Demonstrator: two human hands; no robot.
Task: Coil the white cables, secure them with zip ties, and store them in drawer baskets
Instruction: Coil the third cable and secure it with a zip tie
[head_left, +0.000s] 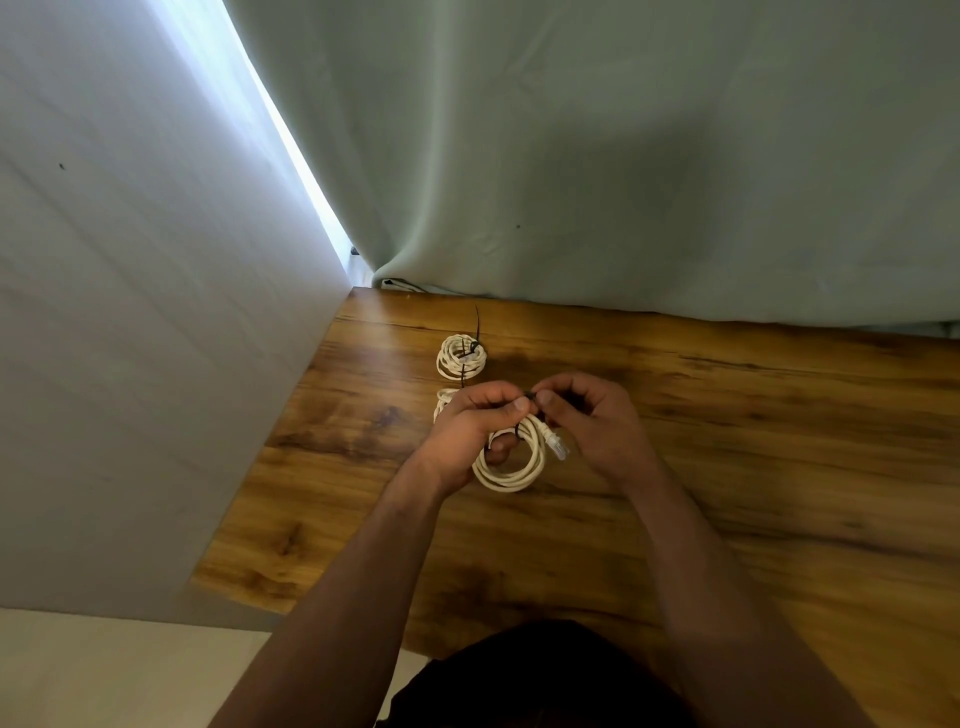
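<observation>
My left hand (470, 423) grips a coiled white cable (511, 470) above the wooden table (727, 467), fingers curled round the coil's top. A clear plug (558, 446) sticks out at the coil's right. My right hand (592, 415) pinches the end of a black zip tie (530, 397) that wraps the coil between both thumbs. Farther back lies a second coiled white cable (461, 357), bound with a black zip tie whose tail (476, 319) points away. A third white coil (442, 404) shows partly behind my left hand.
A grey wall (130, 312) runs along the table's left edge. A pale green curtain (623, 156) hangs behind the table's far edge. Pale floor (104, 675) shows at lower left. No drawer baskets are in view.
</observation>
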